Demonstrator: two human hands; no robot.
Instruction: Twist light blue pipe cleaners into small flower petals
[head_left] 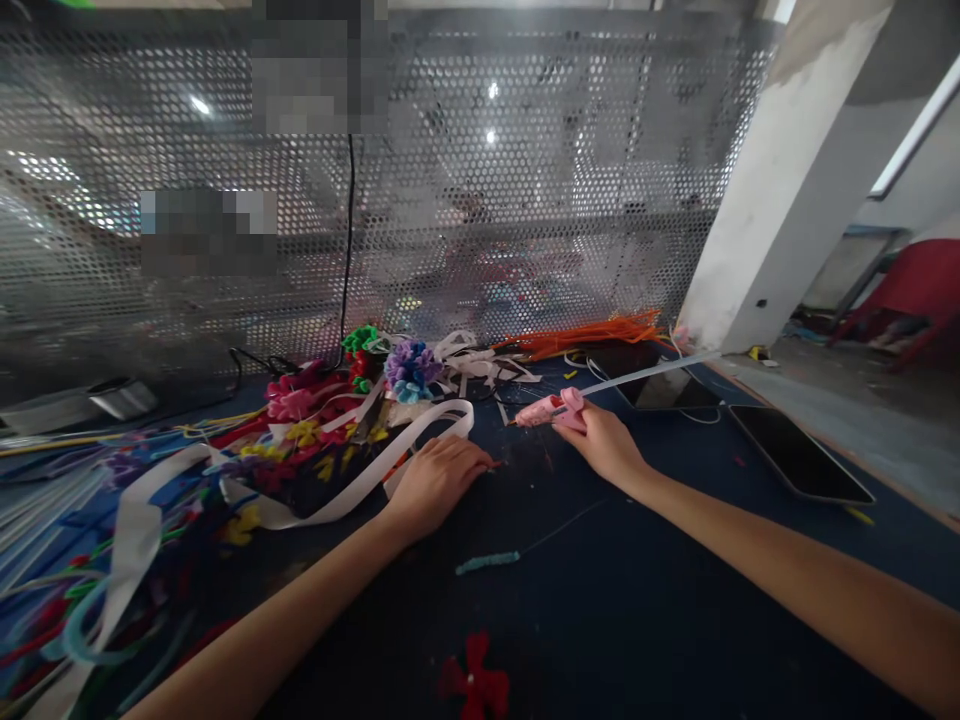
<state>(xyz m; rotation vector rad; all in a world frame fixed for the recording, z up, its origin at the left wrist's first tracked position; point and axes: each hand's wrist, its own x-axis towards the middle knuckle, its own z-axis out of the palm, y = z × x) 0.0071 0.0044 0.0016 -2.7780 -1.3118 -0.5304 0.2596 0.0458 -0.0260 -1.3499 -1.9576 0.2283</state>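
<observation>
The right hand (604,440) is wrapped around the handle of a small pink plastic glue gun (546,408), whose nozzle points left and low over the dark blue cloth-covered table (600,600); a long, thin translucent glue stick (652,372) juts out of the gun's back toward the right. The left hand (435,482) lies knuckles-up on the cloth just left of the nozzle, fingers curled down and pinching a tiny orange-red piece (495,464) at their tips; what the piece is cannot be told. Beside that hand loops a flat white satin ribbon (360,480), running into a heap of fuzzy pipe-cleaner flowers (322,410) in pink, purple, yellow and green. A sheaf of straight orange pipe cleaners (592,335) lies against the perforated metal screen (525,200). Two glossy black slab-like phones (799,455) rest to the right, a fuzzy teal stem (487,562) and a red chenille flower (474,685) nearer the wearer.
</observation>
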